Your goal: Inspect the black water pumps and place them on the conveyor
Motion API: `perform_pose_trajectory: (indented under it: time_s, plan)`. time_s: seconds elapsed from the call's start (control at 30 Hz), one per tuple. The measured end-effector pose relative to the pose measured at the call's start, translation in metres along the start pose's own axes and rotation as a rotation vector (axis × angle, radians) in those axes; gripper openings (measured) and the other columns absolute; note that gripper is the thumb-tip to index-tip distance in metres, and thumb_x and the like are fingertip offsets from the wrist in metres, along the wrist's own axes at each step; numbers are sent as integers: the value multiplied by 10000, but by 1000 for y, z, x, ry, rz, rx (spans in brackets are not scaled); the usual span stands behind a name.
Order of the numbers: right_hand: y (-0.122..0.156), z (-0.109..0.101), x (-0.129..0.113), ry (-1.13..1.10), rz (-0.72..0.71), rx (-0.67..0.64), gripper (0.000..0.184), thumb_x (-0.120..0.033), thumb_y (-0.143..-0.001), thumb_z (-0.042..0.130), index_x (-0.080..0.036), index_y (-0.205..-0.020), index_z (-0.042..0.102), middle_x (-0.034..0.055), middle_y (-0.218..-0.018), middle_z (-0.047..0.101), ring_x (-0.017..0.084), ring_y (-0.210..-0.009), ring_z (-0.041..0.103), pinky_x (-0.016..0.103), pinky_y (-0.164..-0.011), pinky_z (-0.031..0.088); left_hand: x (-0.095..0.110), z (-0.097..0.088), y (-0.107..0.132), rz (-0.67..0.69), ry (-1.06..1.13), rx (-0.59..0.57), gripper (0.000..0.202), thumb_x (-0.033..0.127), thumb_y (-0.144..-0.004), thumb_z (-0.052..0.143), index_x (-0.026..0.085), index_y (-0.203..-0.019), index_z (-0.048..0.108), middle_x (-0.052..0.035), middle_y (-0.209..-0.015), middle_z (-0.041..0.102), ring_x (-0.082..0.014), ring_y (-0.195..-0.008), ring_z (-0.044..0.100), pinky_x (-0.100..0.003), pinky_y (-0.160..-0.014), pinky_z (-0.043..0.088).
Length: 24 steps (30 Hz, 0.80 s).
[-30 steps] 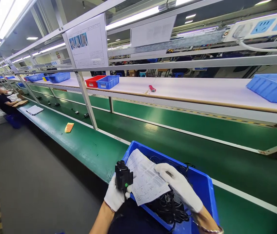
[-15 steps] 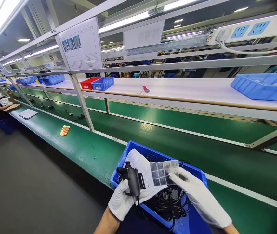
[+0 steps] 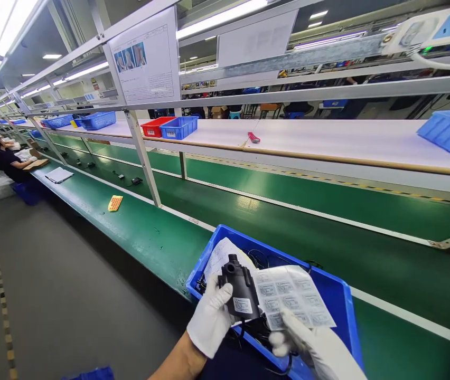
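My left hand (image 3: 210,319), in a white glove, is closed around a black water pump (image 3: 244,285) with a threaded outlet at its top. A small white label (image 3: 242,305) sits on the side of the pump facing me, and its cable hangs below. My right hand (image 3: 306,340), also gloved, pinches the lower edge of a sheet of printed labels (image 3: 284,287) beside the pump. Both hands are over a blue bin (image 3: 349,316) that holds black cables and a written paper sheet (image 3: 224,252); the bin's contents are partly hidden.
The bin stands on a green conveyor bench (image 3: 149,237). Farther left lie an orange sticker sheet (image 3: 115,203) and a clipboard with papers (image 3: 59,175); co-workers (image 3: 9,161) are beyond. A shelf above carries red (image 3: 156,127) and blue (image 3: 179,128) trays and a red-handled tool (image 3: 254,138).
The pump has turned more upright, bringing its label into view. The label sheet has tilted toward me, its printing now facing the camera, and my right hand has moved lower. The view has shifted.
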State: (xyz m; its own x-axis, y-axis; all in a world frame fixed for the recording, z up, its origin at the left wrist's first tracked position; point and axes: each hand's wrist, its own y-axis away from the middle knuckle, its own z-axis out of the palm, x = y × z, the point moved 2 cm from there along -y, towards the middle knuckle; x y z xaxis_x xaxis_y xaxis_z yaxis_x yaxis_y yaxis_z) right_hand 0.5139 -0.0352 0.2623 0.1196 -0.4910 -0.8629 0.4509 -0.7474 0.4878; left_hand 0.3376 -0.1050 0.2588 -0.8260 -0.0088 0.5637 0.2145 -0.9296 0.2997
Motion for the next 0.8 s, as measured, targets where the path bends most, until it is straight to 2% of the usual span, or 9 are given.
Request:
perform_pose_trajectory:
  time_s: [0.07,0.2,0.27,0.33,0.37,0.43,0.53,0.7,0.8]
  plan:
    - [4,6,7,34,-29,12,371,-622,-818,706,-275,-949,685,28,-606,726,291,-539,705,447,-648,615,2,10,7,29,-44,26,353,358,-863,798,256,-1168,653,-55,-1169,736,-232,-1067,704,-404,-968,547]
    - [2,7,23,76,-78,10,463,-747,-810,645,-295,-884,713,44,-600,738,303,-516,694,470,-594,628,5,21,14,55,-34,28,364,392,-835,816,253,-1125,645,-64,-1333,678,-268,-1187,661,-383,-982,533]
    - [-3,1,31,124,-84,18,504,-779,-793,628,-287,-750,727,71,-618,755,324,-583,725,492,-676,651,5,23,15,52,-21,28,346,395,-826,813,251,-1094,649,-62,-1374,658,-286,-1211,650,-387,-975,536]
    - [-7,-6,36,200,-96,38,512,-761,-794,636,-281,-643,731,98,-711,792,355,-760,772,486,-822,657,5,24,16,52,-9,29,323,379,-817,810,251,-1071,656,-55,-1395,649,-298,-1232,639,-389,-970,540]
    - [-7,-9,38,222,-112,56,490,-738,-801,650,-278,-669,757,102,-812,816,367,-894,778,469,-897,647,5,24,17,56,-5,31,313,364,-815,806,251,-1067,661,-53,-1396,649,-302,-1241,634,-389,-970,540]
    - [-7,-14,39,235,-154,101,437,-689,-816,677,-278,-889,809,85,-1087,817,369,-1160,717,440,-1017,608,5,25,17,65,7,30,313,332,-807,804,253,-1078,668,-53,-1384,658,-307,-1249,630,-391,-971,542]
    - [-5,-20,40,289,-206,174,492,-662,-836,674,-292,-1147,768,61,-1323,738,356,-1356,594,454,-1084,570,7,26,19,40,20,20,362,334,-802,802,265,-1130,669,-59,-1342,681,-311,-1239,638,-414,-981,543]
    - [-5,-23,42,312,-182,238,462,-618,-803,728,-269,-1099,790,82,-1248,773,381,-1295,640,455,-1040,602,16,35,22,92,-5,-18,308,297,-817,782,251,-1105,682,-53,-1282,698,-301,-1265,620,-417,-1053,504]
    - [-2,-21,39,202,-180,274,587,-597,-759,784,-259,-1237,738,88,-1347,726,386,-1320,618,475,-1088,566,20,44,26,140,-5,-33,276,235,-828,754,243,-1095,683,-45,-1235,709,-293,-1286,601,-408,-1081,480]
